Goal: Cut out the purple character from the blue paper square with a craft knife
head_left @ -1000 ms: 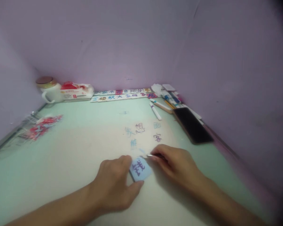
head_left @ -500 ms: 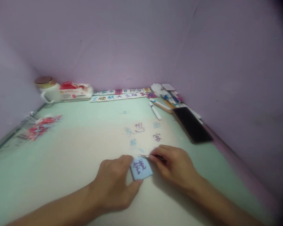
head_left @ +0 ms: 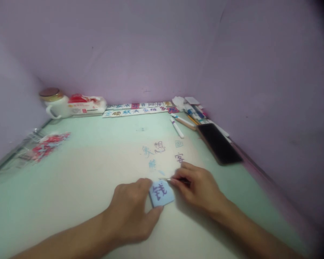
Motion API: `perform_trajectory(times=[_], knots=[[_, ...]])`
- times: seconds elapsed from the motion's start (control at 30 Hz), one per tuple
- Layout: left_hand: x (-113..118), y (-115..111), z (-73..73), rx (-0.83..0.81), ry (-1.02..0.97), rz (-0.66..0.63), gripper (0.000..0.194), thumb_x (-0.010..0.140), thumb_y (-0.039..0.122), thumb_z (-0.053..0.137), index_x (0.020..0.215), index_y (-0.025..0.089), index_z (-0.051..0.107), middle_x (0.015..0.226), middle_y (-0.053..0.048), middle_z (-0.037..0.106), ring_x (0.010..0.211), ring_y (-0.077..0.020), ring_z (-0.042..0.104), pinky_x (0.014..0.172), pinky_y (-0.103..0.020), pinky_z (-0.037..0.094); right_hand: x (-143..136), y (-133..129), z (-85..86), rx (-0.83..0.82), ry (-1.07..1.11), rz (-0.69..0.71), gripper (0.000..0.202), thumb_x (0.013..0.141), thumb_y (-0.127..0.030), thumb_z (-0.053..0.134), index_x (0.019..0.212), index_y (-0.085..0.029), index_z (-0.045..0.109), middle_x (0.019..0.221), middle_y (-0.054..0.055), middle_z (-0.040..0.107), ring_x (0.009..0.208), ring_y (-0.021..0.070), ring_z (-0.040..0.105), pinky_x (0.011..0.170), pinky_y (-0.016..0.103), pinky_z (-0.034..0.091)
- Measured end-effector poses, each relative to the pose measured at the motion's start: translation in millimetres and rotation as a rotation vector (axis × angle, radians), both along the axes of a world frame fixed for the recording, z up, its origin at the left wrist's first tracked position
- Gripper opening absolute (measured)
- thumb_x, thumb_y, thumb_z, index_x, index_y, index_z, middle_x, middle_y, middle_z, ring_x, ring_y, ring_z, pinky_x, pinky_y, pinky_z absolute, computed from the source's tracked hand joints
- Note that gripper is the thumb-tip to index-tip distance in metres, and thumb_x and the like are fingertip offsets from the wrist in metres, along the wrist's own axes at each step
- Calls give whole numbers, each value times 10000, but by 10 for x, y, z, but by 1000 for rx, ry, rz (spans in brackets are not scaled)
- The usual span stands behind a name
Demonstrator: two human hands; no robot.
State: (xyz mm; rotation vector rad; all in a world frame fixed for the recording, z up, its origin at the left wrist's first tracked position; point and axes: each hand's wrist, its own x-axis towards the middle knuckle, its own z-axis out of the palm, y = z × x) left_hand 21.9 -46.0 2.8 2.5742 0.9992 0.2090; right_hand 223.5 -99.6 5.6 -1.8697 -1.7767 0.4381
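Left grip [head_left: 133,208] on blue square pad [head_left: 162,194]

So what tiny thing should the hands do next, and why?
Maybe the right hand should slide its slim metal tool along the far edge of the blue square, because the tip lies by that edge and the left hand holds the square.

Looks like a little home hobby corner tbh, lidded mug [head_left: 56,108], red-and-white packet [head_left: 87,108], phone [head_left: 218,144] and markers [head_left: 177,128] on a pale green tabletop [head_left: 110,130] between purple walls [head_left: 129,46].
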Motion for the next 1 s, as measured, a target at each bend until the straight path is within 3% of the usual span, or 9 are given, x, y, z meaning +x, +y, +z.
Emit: perform_trajectory(times=[0.6,1.0], knots=[[8,-18,-31,15,-21,10,214,757,394,499,837,200,457,705,-18,613,586,-208,594,540,-316,387,16,80,87,-118,35,31,137,757,-172,612,620,-186,613,652,-13,588,621,130,508,586,262,343],[23,15,-10,25,-4,3,210,762,401,504,800,199,460,686,-11,597,546,-188,562,513,-293,349,-8,24,-10,-21,-10,4,120,798,-224,579,688,-202,622,703,-7,595,620,130,539,572,259,345]])
